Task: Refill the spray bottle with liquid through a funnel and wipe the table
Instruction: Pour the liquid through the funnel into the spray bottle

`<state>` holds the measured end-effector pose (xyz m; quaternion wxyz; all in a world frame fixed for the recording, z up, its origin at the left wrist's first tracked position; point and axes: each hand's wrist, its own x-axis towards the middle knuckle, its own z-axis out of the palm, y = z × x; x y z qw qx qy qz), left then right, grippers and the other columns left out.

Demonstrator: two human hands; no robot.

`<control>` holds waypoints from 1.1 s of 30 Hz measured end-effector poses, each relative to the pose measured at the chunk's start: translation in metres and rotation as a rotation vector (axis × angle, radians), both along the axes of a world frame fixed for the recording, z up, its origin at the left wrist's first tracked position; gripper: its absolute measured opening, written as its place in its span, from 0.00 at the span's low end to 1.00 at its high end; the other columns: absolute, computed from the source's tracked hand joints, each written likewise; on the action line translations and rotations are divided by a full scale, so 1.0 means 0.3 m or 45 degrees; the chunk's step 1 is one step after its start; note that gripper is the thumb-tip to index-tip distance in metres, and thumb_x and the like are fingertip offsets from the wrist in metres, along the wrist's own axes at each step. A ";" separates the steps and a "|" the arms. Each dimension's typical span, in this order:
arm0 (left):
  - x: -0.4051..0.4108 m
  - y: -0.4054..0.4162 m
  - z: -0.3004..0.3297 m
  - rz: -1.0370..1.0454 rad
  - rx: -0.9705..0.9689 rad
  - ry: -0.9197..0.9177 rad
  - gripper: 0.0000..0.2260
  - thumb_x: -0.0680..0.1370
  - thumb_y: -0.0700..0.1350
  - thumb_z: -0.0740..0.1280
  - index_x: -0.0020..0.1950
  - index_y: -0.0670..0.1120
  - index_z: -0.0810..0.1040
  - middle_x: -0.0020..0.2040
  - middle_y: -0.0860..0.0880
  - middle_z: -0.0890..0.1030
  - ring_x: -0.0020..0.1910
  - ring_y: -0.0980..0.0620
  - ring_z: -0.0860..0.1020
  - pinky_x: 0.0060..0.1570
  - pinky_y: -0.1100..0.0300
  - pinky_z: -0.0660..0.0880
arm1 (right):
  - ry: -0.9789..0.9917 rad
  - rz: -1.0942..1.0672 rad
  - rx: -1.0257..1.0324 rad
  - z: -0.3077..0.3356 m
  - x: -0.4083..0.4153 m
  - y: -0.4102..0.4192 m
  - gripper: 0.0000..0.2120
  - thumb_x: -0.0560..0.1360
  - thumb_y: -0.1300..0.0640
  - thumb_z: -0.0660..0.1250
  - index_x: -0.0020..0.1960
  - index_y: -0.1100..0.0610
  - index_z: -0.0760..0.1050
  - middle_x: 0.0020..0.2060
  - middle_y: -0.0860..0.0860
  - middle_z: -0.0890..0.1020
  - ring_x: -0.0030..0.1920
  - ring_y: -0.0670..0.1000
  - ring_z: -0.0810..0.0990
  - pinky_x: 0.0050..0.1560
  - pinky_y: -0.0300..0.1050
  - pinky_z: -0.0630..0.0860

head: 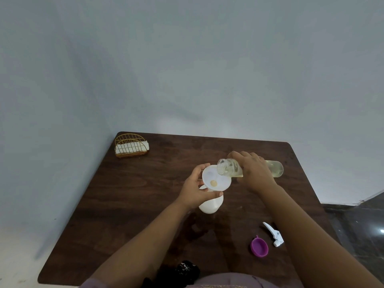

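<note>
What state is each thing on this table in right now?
Clear bottle: uncapped, tipped sideways over the funnel, partly full.
Funnel: seated in the white bottle, a little liquid inside.
White bottle: upright, spray head off.
Spray head: lying loose.
Purple cap: off, on the table.
Napkin holder: stocked.

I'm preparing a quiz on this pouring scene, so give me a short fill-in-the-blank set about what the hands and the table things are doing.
1. The right hand tips a clear bottle over the white ____.
2. The left hand steadies the funnel on the white ____ bottle.
3. The purple cap lies beside the white spray ____.
4. The gold wire holder holds white ____.

Missing words: funnel; spray; trigger; napkins
</note>
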<state>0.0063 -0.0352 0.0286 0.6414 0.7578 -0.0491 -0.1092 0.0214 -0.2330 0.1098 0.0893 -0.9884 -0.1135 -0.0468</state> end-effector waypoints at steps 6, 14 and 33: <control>0.000 0.001 0.000 0.001 -0.004 -0.003 0.38 0.63 0.49 0.82 0.68 0.61 0.68 0.64 0.59 0.75 0.61 0.53 0.77 0.58 0.51 0.79 | -0.013 -0.007 0.000 -0.008 0.005 -0.001 0.24 0.67 0.59 0.71 0.60 0.45 0.70 0.45 0.46 0.76 0.48 0.53 0.74 0.51 0.47 0.66; 0.000 0.004 -0.001 -0.004 -0.018 -0.004 0.37 0.62 0.48 0.82 0.66 0.63 0.69 0.63 0.60 0.76 0.61 0.53 0.77 0.58 0.51 0.79 | -0.016 -0.011 -0.012 -0.010 0.008 0.000 0.23 0.67 0.60 0.70 0.60 0.45 0.70 0.45 0.46 0.76 0.49 0.53 0.74 0.53 0.47 0.66; 0.001 0.002 0.002 -0.015 0.006 -0.014 0.38 0.62 0.50 0.82 0.67 0.61 0.68 0.64 0.59 0.75 0.62 0.51 0.76 0.58 0.50 0.79 | -0.020 0.002 -0.047 -0.010 0.014 0.001 0.25 0.66 0.58 0.71 0.60 0.46 0.69 0.47 0.46 0.77 0.49 0.54 0.75 0.54 0.50 0.69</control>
